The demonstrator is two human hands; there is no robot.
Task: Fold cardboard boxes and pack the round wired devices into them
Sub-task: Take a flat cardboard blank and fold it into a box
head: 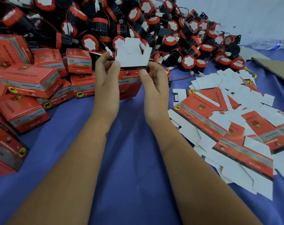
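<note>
Box [131,75] upright between both hands, white flaps pointing up

Blue cloth [129,159] covers the floor, plain, no pattern. Half-folded box [131,78]: red printed panels, grey band, black edge strip, flaps white inside. Finished boxes [29,85] at left edge: same red/grey print, yellow disc with black elephant, black lettering. Flat box blanks [227,127] at right edge: white backs, red/grey fronts. Round wired devices [138,21] along far edge: black bodies, red rims, white centres, red and black wires, white plugs. Brown cardboard sheet [274,69] at far right.
</note>
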